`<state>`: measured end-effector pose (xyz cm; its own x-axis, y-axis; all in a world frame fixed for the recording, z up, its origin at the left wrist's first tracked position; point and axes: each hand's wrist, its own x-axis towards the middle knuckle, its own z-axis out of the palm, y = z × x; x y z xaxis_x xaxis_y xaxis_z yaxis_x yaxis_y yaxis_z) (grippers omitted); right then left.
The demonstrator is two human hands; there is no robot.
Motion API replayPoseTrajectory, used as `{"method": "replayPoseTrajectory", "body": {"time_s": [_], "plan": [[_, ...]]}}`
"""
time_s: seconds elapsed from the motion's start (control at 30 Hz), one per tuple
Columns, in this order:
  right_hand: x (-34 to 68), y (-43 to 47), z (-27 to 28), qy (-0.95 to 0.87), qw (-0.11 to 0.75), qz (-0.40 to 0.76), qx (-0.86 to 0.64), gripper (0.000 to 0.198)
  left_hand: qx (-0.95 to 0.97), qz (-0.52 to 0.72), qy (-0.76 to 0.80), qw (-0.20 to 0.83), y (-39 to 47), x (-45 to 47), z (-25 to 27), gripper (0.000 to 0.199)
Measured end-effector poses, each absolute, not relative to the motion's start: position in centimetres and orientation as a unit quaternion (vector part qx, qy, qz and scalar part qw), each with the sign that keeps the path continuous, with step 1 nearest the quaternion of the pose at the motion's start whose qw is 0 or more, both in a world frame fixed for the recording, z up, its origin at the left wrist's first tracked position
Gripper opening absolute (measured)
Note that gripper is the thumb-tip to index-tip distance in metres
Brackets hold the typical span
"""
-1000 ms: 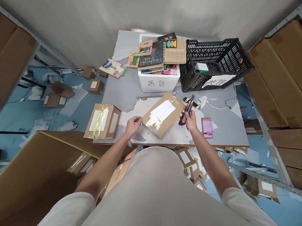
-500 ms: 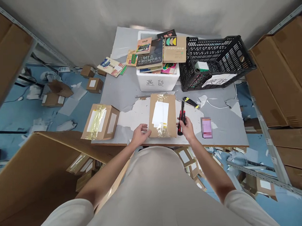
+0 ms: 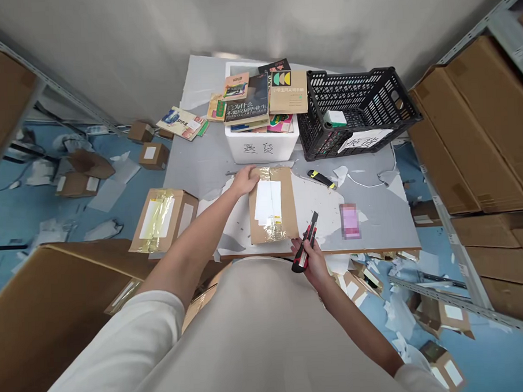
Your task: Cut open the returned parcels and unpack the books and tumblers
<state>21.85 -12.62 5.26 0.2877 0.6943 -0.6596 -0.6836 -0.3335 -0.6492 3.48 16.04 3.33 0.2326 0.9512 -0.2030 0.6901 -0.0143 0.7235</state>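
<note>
Since the earlier frame, the left hand (image 3: 246, 180) has gone from the near to the far left corner of a brown, oblong cardboard box (image 3: 273, 204), and the right hand (image 3: 313, 261) has drawn back to beside the near right corner with a red-and-black utility knife (image 3: 307, 237).

From the head camera, the oblong box lies on the grey-white, scuffed table (image 3: 390, 213) in front of the person, a white paper label on top and clear, shiny tape at its near and far ends. The left hand grasps its far left corner, fingers bent over the edge. The right hand is closed around the knife's handle, above the table's front edge, with the dark blade sticking out away from the person and to the right (whether its fingertips touch the box I cannot tell).

Right of the box lie a yellow-and-black cutter (image 3: 321, 179) and, nearer, a phone with a blurred pink screen (image 3: 350, 221). Beyond stand a white foam box with black handwriting (image 3: 259, 148), heaped with assorted books (image 3: 248, 101), and a black plastic mesh crate (image 3: 314, 139) beside it. A taped brown carton (image 3: 161, 220) sits at the table's left edge.
</note>
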Motion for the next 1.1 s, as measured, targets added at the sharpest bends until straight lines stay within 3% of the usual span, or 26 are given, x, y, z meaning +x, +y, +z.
{"method": "replayPoseTrajectory", "body": {"time_s": [0.2, 0.37, 0.47, 0.6, 0.73, 0.83, 1.1], "plan": [[25.5, -7.9, 3.5, -0.119, 0.611, 0.522, -0.583, 0.050, 0.623, 0.270, 0.642, 0.356, 10.2, -2.2, 2.6, 0.035], [27.5, -1.7, 3.1, -0.250, 0.561, 0.524, -0.589, 0.050, 0.551, 0.313, 0.686, 0.357, 0.0, -5.2, 1.5, 0.038], [28.1, 0.1, 3.4, -0.330, 0.511, 0.495, -0.620, 0.049, 0.537, 0.308, 0.709, 0.338, -3.4, -5.4, 1.7, 0.049], [29.7, -1.3, 4.6, -0.408, 0.390, 0.448, -0.694, 0.055, 0.662, 0.282, 0.665, 0.201, -1.8, -4.3, 3.7, 0.065], [31.1, -4.5, 6.2, -0.436, 0.298, 0.467, -0.710, 0.071, 0.806, 0.128, 0.554, 0.162, 1.7, -2.2, 6.0, 0.086], [30.9, -5.8, 7.0, -0.444, 0.265, 0.486, -0.705, 0.071, 0.837, 0.037, 0.524, 0.151, 2.5, -0.7, 6.6, 0.105], [29.5, -6.0, 8.6, -0.473, 0.186, 0.455, -0.731, 0.065, 0.837, 0.013, 0.531, 0.130, 1.6, -0.6, 5.8, 0.113]]}}
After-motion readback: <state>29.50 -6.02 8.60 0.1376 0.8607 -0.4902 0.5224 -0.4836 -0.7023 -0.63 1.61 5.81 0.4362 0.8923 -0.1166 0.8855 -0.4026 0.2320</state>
